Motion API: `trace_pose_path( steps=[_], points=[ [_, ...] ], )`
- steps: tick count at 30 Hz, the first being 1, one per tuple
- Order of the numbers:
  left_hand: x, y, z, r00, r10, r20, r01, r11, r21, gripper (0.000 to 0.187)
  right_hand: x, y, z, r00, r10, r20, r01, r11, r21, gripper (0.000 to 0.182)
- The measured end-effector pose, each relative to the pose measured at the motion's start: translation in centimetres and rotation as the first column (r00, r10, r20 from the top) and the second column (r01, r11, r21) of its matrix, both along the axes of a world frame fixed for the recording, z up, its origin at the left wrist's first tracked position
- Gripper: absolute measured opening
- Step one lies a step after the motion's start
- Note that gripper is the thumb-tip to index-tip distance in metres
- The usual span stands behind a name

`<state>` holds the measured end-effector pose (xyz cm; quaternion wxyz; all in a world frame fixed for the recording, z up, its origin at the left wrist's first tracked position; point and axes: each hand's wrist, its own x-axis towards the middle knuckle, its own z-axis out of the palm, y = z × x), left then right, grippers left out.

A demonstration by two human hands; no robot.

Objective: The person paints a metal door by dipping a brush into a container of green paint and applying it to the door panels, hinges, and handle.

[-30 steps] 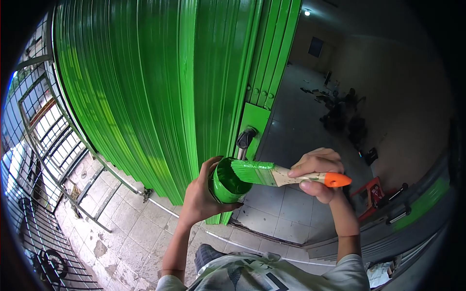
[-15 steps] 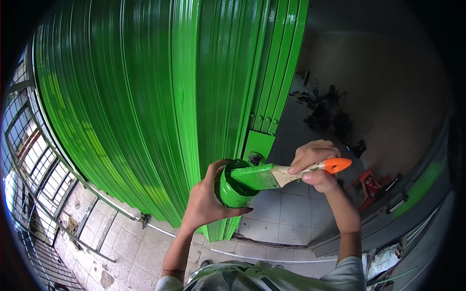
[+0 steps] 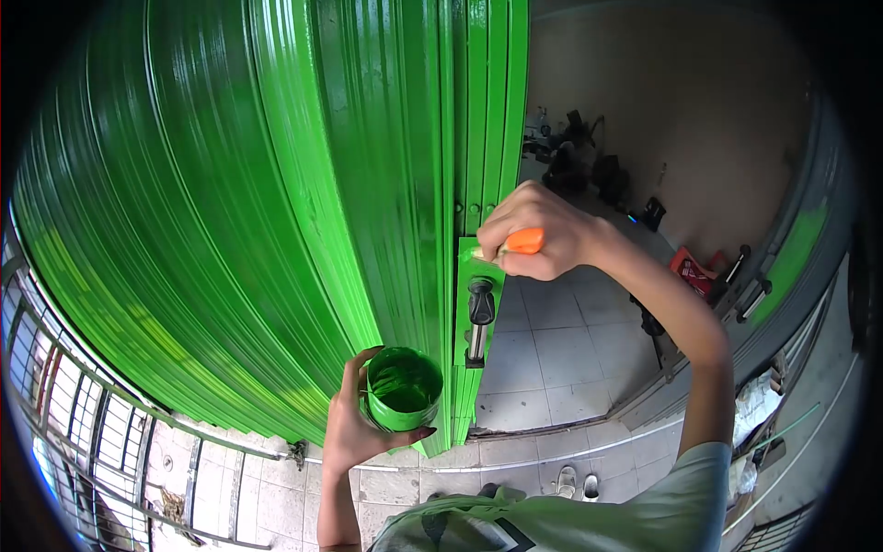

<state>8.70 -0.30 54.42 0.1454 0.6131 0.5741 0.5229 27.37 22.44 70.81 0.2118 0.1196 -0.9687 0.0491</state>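
My left hand is wrapped round a green paint can, its open top facing up, with dark green paint on the inner wall. In my right hand is a paintbrush with an orange handle tip. The brush's bristles are mostly hidden behind my fingers, up against the green lock plate on the edge of the folding door. Just below that hand, a black and metal door handle sits on the plate. The green folding door fills the left and middle of the view, glossy in places.
A doorway with a tiled floor opens on the right. Inside are dark objects and a red item. A metal grille stands at the lower left. Shoes lie on the tiles near my feet.
The paintbrush has left the can and moved up to the lock plate in my right hand. My left hand and the can have shifted lower and left in view.
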Motion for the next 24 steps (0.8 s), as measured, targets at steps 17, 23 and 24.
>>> trace_pose_path(
  steps=[17,23,24],
  points=[
    [0.3,-0.8,-2.7,0.998,0.019,0.065,-0.016,0.999,-0.038,0.099,0.0,-1.2,1.7,0.996,0.072,-0.05,-0.053,0.949,0.312,0.019],
    [2.0,-0.9,-2.6,0.993,0.074,0.089,-0.073,0.997,-0.02,0.099,-1.7,0.8,-1.0,0.987,0.08,0.137,-0.115,0.956,0.27,0.02],
    [2.3,-1.0,-2.6,0.992,0.084,0.091,-0.083,0.996,-0.01,0.099,-1.7,1.0,-0.5,0.99,0.096,0.106,-0.121,0.955,0.271,0.02]
  ],
)
